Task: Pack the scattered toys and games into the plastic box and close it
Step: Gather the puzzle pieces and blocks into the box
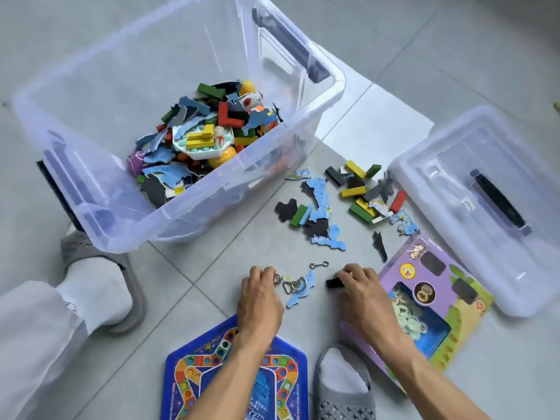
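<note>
The clear plastic box stands open on the floor, its bottom covered with coloured blocks, puzzle pieces and small toys. Its lid lies flat at the right. My left hand has its fingers curled over metal ring puzzles on the floor. My right hand pinches a black block. A blue puzzle piece lies between my hands. Loose wooden blocks and more puzzle pieces are scattered beyond them.
A purple game box lies under my right wrist, beside the lid. A blue hexagonal board game lies under my left forearm. My feet in grey slippers sit at the left and bottom. A small metal hook lies ahead.
</note>
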Available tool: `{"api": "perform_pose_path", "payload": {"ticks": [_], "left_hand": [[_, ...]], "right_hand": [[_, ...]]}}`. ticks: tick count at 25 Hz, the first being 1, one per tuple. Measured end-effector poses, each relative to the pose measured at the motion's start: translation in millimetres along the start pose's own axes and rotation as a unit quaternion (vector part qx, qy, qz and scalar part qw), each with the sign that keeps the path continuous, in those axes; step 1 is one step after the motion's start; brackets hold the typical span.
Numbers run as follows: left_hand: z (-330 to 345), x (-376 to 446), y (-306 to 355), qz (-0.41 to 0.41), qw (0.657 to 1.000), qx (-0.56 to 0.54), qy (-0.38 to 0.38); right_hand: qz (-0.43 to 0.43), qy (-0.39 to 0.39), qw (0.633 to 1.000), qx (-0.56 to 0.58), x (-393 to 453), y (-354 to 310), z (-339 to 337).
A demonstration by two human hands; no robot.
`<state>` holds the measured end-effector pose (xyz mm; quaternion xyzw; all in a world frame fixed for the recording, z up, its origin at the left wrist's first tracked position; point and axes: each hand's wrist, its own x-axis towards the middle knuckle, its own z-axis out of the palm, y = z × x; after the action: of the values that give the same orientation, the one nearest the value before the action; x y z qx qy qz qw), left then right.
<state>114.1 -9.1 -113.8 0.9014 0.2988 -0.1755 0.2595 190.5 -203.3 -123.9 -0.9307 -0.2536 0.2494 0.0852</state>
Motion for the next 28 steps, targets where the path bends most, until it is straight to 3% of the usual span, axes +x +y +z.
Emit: {"api": "perform_pose_path", "payload": {"ticks": [5, 7, 8, 9, 10, 11, 13, 14, 16, 19, 21, 22, 25, 26, 28], "left_hand": [[-3, 16, 0, 0.034, 0.999, 0.009, -0.016], [-2, 23, 3, -0.005, 0.997, -0.043, -0.056], [-4, 27, 5, -0.068, 0.986, -0.135, -0.074], [-9, 29, 9, -0.133, 0.958, -0.241, -0.085], [-12, 30, 11, -0.176, 0.928, -0.317, -0.083], [-13, 28, 13, -0.183, 0.923, -0.330, -0.078], [-13, 20, 19, -0.098, 0.967, -0.224, -0.079], [-12, 14, 23, -0.029, 0.987, -0.130, -0.091], [-1, 4, 27, 0.082, 0.990, 0.041, -0.109], [10, 5, 30, 0.098, 0.987, 0.094, -0.090], [13, 11, 27, 0.069, 0.991, 0.062, -0.091], [13, 14, 27, 0.055, 0.993, 0.044, -0.097], [15, 19, 26, 0.056, 0.994, 0.015, -0.098], [16, 20, 26, 0.064, 0.994, 0.012, -0.092], [18, 21, 23, 0.071, 0.995, -0.002, -0.073]], "right_hand": [[-0.015, 0.031, 0.999, -0.017, 19, 7, 0], [0.015, 0.055, 0.996, 0.075, 23, 6, -6], [0.063, 0.059, 0.978, 0.188, 23, 3, -14], [0.119, 0.062, 0.931, 0.341, 23, -1, -22], [0.159, 0.056, 0.850, 0.500, 22, -4, -30], [0.177, 0.048, 0.754, 0.630, 20, -7, -36], [0.197, 0.023, 0.607, 0.769, 16, -10, -41], [0.207, 0.012, 0.566, 0.798, 14, -10, -43], [0.221, 0.002, 0.542, 0.811, 12, -11, -46], [0.236, 0.023, 0.585, 0.776, 10, -5, -55], [0.235, 0.040, 0.657, 0.715, 6, 6, -62], [0.232, 0.034, 0.710, 0.664, 3, 10, -66], [0.191, 0.001, 0.912, 0.362, -4, 21, -63], [0.164, 0.009, 0.956, 0.243, -4, 19, -58], [0.114, 0.031, 0.992, 0.044, -3, 9, -44]]}}
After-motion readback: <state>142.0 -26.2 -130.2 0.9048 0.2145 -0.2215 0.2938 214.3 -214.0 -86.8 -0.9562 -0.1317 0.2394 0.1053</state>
